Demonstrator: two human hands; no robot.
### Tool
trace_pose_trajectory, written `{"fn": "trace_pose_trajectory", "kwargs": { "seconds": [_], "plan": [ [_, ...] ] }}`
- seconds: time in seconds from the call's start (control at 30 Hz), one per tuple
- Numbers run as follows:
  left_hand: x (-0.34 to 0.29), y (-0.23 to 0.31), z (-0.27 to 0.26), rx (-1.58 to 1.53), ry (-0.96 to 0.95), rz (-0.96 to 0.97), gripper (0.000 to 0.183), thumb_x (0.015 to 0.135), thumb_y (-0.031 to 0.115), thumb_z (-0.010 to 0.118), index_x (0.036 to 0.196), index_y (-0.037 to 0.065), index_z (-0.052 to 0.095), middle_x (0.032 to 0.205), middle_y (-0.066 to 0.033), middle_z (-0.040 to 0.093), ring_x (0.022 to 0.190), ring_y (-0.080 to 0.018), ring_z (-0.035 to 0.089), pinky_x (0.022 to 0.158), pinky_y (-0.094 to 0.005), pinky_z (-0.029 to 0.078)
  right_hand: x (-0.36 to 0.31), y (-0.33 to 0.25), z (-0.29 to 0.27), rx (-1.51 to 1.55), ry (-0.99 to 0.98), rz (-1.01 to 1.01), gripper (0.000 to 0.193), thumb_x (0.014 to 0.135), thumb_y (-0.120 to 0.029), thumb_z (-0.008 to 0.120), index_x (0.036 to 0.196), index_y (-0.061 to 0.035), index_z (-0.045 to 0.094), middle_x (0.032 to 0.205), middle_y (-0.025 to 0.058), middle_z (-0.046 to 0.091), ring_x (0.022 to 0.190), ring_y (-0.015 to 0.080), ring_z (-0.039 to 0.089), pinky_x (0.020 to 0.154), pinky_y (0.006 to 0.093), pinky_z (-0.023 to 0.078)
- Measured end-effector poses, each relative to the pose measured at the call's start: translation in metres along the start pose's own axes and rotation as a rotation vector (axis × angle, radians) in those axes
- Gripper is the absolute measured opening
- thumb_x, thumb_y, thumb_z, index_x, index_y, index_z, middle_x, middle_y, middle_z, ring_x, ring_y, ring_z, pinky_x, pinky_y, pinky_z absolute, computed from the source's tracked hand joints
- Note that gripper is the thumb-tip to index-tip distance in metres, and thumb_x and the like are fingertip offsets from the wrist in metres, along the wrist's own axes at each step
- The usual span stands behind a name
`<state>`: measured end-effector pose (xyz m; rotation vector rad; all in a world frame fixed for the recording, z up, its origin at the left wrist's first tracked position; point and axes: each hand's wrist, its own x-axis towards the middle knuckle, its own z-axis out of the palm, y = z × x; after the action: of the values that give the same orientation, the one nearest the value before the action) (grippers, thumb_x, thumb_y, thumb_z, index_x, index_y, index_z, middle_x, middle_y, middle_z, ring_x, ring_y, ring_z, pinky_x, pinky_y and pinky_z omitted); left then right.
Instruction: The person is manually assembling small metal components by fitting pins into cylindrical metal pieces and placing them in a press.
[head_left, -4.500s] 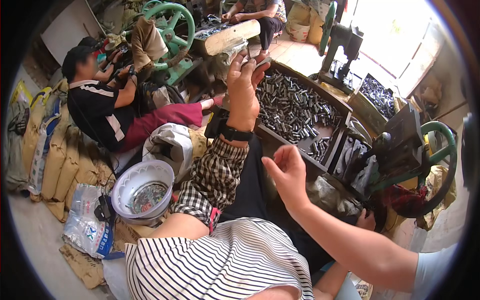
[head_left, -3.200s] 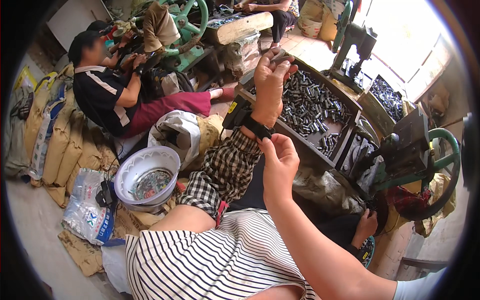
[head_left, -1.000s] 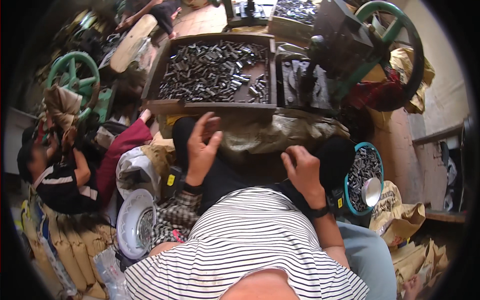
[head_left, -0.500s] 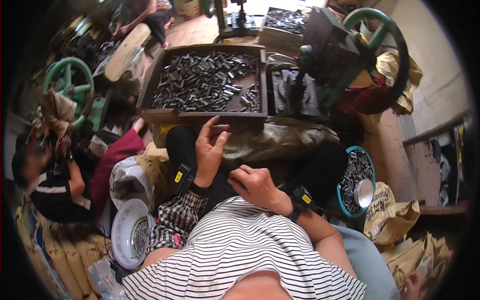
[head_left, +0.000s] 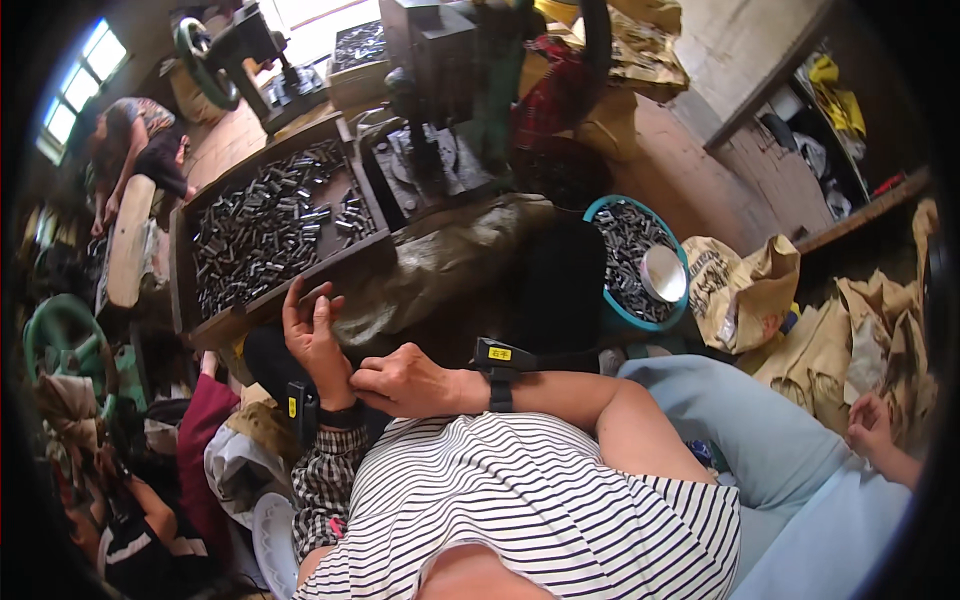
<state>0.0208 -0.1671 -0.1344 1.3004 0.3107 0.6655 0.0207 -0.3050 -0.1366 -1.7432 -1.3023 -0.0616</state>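
Right hand [head_left: 415, 383] has come across to the left one since a moment ago, when there was a gap between the two, and the wearer's head has swung round to the right as well. So now the right fingers are curled in against the base of the left hand [head_left: 316, 345], just by the black strap [head_left: 338, 416] on that wrist. Can't tell from here if they're pinching anything, the tips are mostly tucked away. Left hand's raised and loosely spread, fingers bent a bit, thumb standing apart from them. That strap goes around the left wrist at the end of a checked sleeve [head_left: 325, 470], with a boxy black gadget [head_left: 306, 420] on the outer side. Similar gadget on the right wrist too.

Just past the left fingertips is a big tray [head_left: 355, 262] heaped with short metal pieces [head_left: 260, 225], bare patch toward its right side. Can't say if the fingers touch its edge. Dark press [head_left: 430, 60] right beside the tray. Further right there's a teal basin [head_left: 638, 322] full of small metal bits, white bowl [head_left: 663, 273] sitting on top, and a crumpled brown sack [head_left: 745, 290] next to it. Someone in light blue trousers [head_left: 750, 440] is close by on the wearer's right.
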Motion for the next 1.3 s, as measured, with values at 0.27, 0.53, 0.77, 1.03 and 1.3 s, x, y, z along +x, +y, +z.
{"fn": "trace_pose_trajectory", "kwargs": {
  "seconds": [0.27,0.53,0.77,1.03,1.3],
  "plan": [
    [0.002,-0.002,0.0,-0.017,0.034,-0.021,0.037,0.091,0.004,0.053,0.128,0.002,0.046,0.103,-0.0116,0.063,0.081,-0.014,0.063,0.074,-0.0251,0.051,-0.003,-0.006,-0.003,0.036,0.021,-0.025,0.013,0.072,-0.013,0.065,0.079,-0.0055,0.057,0.073,0.0097,0.059,0.061,0.0299,0.061,0.052,0.0382,0.049],
    [0.001,-0.008,-0.006,-0.047,0.037,-0.027,0.036,0.092,0.004,0.052,0.127,0.002,0.046,0.101,-0.0115,0.064,0.081,-0.0141,0.063,0.073,-0.0253,0.051,-0.003,-0.016,0.003,0.05,0.008,-0.035,0.011,0.073,-0.012,0.064,0.077,-0.0046,0.057,0.073,0.0097,0.06,0.063,0.029,0.062,0.054,0.0373,0.049],
    [0.0,-0.018,-0.016,-0.037,0.054,-0.032,0.034,0.092,0.003,0.052,0.125,0.001,0.047,0.1,-0.0106,0.063,0.079,-0.0136,0.062,0.073,-0.0266,0.053,-0.005,-0.016,0.02,0.085,-0.031,0.004,0.012,0.071,-0.012,0.065,0.078,-0.0036,0.06,0.07,0.0116,0.061,0.066,0.0307,0.062,0.059,0.0389,0.051],
    [0.004,-0.028,-0.018,0.008,0.124,-0.038,0.035,0.091,0.002,0.052,0.125,0.004,0.048,0.099,-0.0089,0.063,0.074,-0.0124,0.061,0.067,-0.024,0.05,-0.004,-0.009,0.023,0.207,-0.024,0.105,0.016,0.07,-0.012,0.065,0.085,-0.0041,0.066,0.072,0.0141,0.065,0.071,0.0316,0.064,0.064,0.0398,0.052],
    [0.006,-0.045,-0.006,0.303,0.031,0.066,0.039,0.091,0.003,0.052,0.129,0.005,0.047,0.097,-0.0069,0.062,0.066,-0.0098,0.058,0.058,-0.0236,0.049,-0.01,0.012,0.031,0.29,-0.059,0.244,0.016,0.071,-0.01,0.062,0.085,-0.0045,0.067,0.07,0.0157,0.064,0.066,0.0324,0.064,0.061,0.0395,0.051]
  ]
}}
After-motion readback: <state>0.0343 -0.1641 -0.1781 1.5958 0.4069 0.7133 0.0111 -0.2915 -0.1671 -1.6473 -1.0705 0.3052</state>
